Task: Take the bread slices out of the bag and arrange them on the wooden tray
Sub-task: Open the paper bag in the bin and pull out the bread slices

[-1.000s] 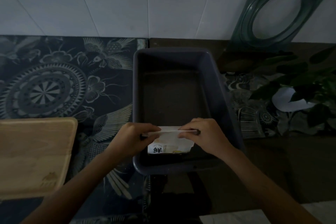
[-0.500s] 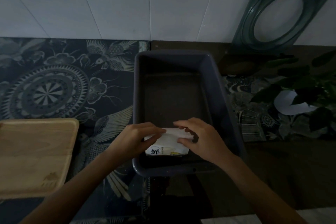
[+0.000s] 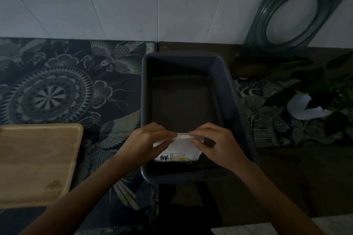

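Both hands down in the near end of the bin (image 3: 232, 89), pinching the bag's top edge. Left hand (image 3: 147, 142) closed on the left of the seam, right hand (image 3: 215, 144) on the right, likely to pull it open. Bag (image 3: 177, 153) upright inside the bin; slices not visible. Tray (image 3: 36, 162) bare to the left, near enough for transfers. Plant (image 3: 324, 93) far right.
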